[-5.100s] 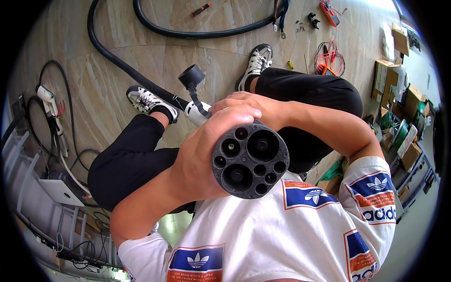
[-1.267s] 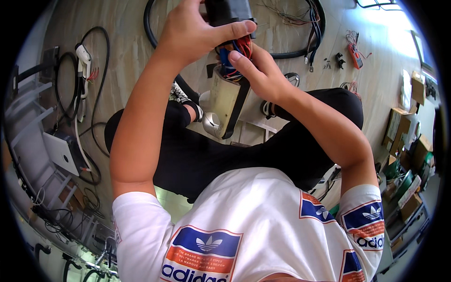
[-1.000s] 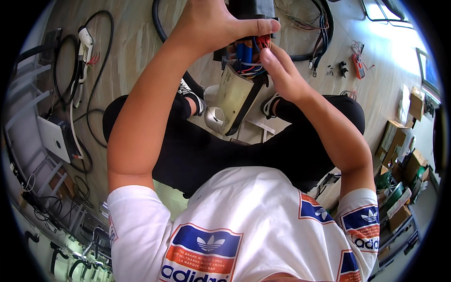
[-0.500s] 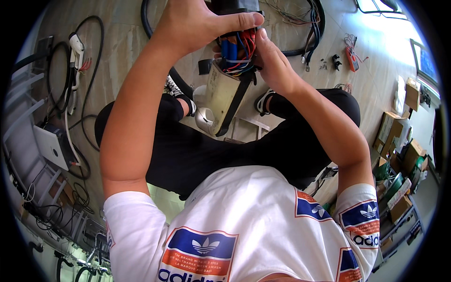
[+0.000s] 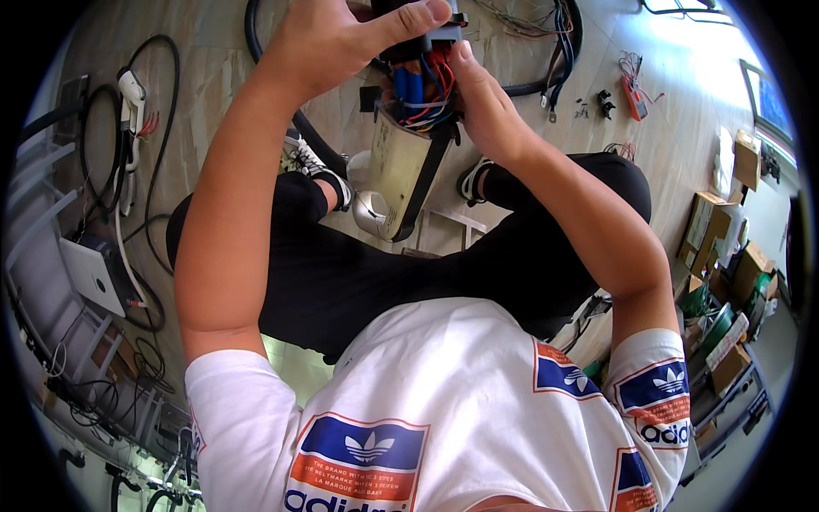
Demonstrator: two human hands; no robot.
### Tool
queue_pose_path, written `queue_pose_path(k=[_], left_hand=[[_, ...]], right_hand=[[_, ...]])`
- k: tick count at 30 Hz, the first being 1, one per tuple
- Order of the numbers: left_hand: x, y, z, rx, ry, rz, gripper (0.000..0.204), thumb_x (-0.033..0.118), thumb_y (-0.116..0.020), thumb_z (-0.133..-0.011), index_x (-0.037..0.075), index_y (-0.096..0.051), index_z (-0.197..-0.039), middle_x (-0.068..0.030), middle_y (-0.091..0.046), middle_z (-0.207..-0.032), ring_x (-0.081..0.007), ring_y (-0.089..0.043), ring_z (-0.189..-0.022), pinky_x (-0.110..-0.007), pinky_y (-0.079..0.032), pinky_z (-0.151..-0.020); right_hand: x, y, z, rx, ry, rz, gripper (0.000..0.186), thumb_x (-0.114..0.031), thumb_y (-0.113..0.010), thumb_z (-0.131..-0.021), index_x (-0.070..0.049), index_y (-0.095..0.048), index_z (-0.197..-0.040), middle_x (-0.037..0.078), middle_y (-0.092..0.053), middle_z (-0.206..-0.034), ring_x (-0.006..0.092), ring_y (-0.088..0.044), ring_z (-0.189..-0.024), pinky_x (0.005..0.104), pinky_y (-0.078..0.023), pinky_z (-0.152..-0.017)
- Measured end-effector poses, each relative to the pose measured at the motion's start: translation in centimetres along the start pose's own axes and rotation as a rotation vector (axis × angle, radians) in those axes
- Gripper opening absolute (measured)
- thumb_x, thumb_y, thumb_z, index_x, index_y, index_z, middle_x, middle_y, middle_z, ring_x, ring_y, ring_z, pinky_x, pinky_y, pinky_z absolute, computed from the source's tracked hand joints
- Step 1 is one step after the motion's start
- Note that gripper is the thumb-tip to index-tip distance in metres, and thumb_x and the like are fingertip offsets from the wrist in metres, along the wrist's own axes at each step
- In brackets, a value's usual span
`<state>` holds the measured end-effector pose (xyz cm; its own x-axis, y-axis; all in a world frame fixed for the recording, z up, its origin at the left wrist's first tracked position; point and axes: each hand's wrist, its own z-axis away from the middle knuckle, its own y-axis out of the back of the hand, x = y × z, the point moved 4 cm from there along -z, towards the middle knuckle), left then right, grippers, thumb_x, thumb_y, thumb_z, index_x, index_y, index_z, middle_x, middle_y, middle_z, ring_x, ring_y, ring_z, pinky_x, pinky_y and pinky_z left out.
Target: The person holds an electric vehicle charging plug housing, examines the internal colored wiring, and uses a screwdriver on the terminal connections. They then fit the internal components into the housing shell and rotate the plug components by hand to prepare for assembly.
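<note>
Above the lap, the left hand [image 5: 341,43] grips a black plug [image 5: 409,38]; the right hand [image 5: 486,111] pinches its red and blue wires [image 5: 422,85]; fingers closed.

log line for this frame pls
left hand: grips plug top | right hand: fingers at wires | thick cable: on floor

Both bare arms are up, reaching away from the chest toward the top of the view. The left forearm runs long and nearly straight, elbow low on the left. The left hand [image 5: 341,43] is curled in a firm grip, thumb laid flat across the top and pointing right. The right arm bends sharply at the elbow on the right side. The right hand [image 5: 482,102] sits close beside the left, fingertips [image 5: 463,53] pinched inward, nearly meeting the left thumb.
</note>
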<state>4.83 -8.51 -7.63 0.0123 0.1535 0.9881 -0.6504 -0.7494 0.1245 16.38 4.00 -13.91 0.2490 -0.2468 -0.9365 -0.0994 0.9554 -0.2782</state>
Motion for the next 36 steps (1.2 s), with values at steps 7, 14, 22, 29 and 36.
queue_pose_path(k=[7, 14, 22, 29, 36], left_hand=[[1.1, -0.5, 0.2, 0.000, 0.039, -0.027, 0.060, 0.040, -0.082, -0.083, 0.001, -0.052, -0.117, -0.0076, -0.060, -0.102, -0.0141, -0.063, -0.091, -0.028, -0.052, -0.078], [1.1, -0.6, 0.2, -0.007, 0.045, -0.029, 0.059, 0.039, -0.082, -0.083, 0.001, -0.051, -0.118, -0.0079, -0.060, -0.101, -0.0141, -0.062, -0.091, -0.029, -0.053, -0.078], [0.2, -0.5, 0.2, 0.026, 0.020, -0.024, 0.056, 0.034, -0.081, -0.085, 0.003, -0.051, -0.120, -0.0069, -0.058, -0.106, -0.0136, -0.062, -0.091, -0.028, -0.052, -0.076], [0.4, -0.6, 0.3, 0.026, 0.042, -0.016, 0.056, 0.035, -0.081, -0.084, 0.004, -0.052, -0.120, -0.0063, -0.057, -0.106, -0.0122, -0.062, -0.091, -0.027, -0.052, -0.075], [0.5, -0.8, 0.2, -0.010, 0.039, 0.039, 0.056, 0.036, -0.081, -0.085, 0.004, -0.051, -0.120, -0.0063, -0.057, -0.107, -0.0117, -0.061, -0.091, -0.027, -0.052, -0.075]], right_hand=[[0.2, 0.3, 0.0, -0.005, -0.023, 0.059, 0.054, -0.042, -0.037, -0.108, 0.004, -0.058, -0.126, 0.010, -0.066, -0.112, 0.0157, -0.062, -0.103, 0.0310, -0.047, -0.095], [0.3, 0.5, 0.0, -0.008, -0.054, 0.053, 0.046, -0.032, -0.040, -0.107, 0.006, -0.056, -0.128, 0.011, -0.067, -0.115, 0.0172, -0.064, -0.106, 0.0324, -0.047, -0.098], [0.2, 0.3, 0.1, 0.005, -0.092, 0.124, 0.039, -0.028, -0.054, -0.104, 0.005, -0.057, -0.125, 0.008, -0.066, -0.113, 0.0126, -0.061, -0.103, 0.0301, -0.047, -0.095], [0.1, 0.2, 0.0, 0.012, -0.103, 0.140, 0.040, -0.034, -0.052, -0.105, 0.003, -0.061, -0.118, 0.003, -0.066, -0.103, 0.0079, -0.059, -0.095, 0.0272, -0.047, -0.087], [-0.1, 0.4, 0.1, 0.033, -0.080, 0.169, 0.046, -0.039, -0.047, -0.107, 0.003, -0.061, -0.119, 0.004, -0.065, -0.105, 0.0079, -0.057, -0.096, 0.0270, -0.046, -0.088]])
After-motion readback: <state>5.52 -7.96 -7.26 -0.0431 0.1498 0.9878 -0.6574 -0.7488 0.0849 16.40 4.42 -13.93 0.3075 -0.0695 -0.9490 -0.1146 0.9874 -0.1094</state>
